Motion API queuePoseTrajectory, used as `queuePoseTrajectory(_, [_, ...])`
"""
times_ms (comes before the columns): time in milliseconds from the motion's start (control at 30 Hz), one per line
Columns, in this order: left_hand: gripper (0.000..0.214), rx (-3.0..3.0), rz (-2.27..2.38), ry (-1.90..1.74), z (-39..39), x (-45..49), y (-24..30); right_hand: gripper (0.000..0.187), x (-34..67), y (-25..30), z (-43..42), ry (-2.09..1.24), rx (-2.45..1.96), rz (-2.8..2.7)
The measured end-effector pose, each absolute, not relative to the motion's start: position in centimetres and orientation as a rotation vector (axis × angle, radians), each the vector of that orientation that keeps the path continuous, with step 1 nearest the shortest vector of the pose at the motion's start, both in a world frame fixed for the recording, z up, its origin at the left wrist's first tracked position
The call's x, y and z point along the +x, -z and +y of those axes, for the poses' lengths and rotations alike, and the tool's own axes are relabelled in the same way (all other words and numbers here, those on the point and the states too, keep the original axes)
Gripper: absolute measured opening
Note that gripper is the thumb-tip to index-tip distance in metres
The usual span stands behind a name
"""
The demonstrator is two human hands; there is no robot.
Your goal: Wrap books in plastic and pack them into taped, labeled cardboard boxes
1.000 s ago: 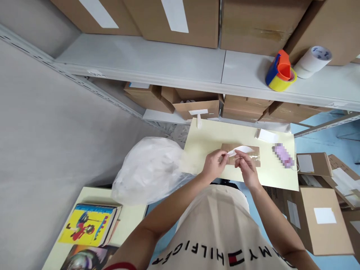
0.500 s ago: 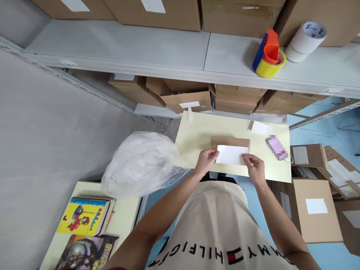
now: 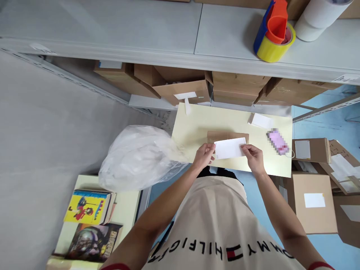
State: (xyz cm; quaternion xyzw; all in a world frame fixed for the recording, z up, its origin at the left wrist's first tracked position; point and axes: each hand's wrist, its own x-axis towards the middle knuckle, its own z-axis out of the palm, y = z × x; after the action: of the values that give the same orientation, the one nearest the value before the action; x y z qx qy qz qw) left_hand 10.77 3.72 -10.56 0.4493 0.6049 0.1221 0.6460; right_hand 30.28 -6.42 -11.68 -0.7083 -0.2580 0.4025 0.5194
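Observation:
A white label sheet (image 3: 230, 148) is stretched between my two hands above the near part of the pale yellow table (image 3: 194, 123). My left hand (image 3: 204, 155) pinches its left end, and my right hand (image 3: 253, 156) pinches the right end. Behind the sheet, and partly covered by it, lies a brown cardboard box (image 3: 225, 135). Farther back on the tabletop sits a small stack of white labels (image 3: 261, 120). To the right of that is a pink phone-like object (image 3: 278, 141), blurred out.
A big translucent plastic bag (image 3: 137, 157) bulges at the table's left. Books (image 3: 87, 208) lie on a side table. Cartons (image 3: 314, 202) are piled on the right. A shelf (image 3: 157, 30) ahead bears a tape dispenser (image 3: 274, 37) and white tape rolls (image 3: 320, 18).
The label sheet has tilted, its right end now raised higher than its left. Both hands still grip it. My view has shifted slightly downward, with shelf items nearer the top edge.

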Motion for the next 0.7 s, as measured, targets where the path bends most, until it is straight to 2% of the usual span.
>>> queuePoseTrajectory(200, [0.023, 0.887, 1.391, -0.340, 4.2, 12.1, 11.2, 0.032, 29.7, 12.8, -5.6, -1.009, -1.739, -0.548])
queuePoseTrajectory(333, [0.043, 0.943, 1.429, -0.357, 5.6, 12.6, 12.4, 0.037, 30.0, 13.7, -5.0, -1.063, -1.808, -0.524])
queuePoseTrajectory(500, [0.047, 1.090, 1.463, -0.286, 6.1, 12.7, 13.3, 0.043, 30.6, 14.1, -4.6, -1.112, -1.962, -0.602])
queuePoseTrajectory(700, [0.054, 1.409, 1.512, -0.090, 6.5, 12.7, 13.3, 0.039, 30.6, 13.3, -4.1, -1.166, -2.146, -0.700])
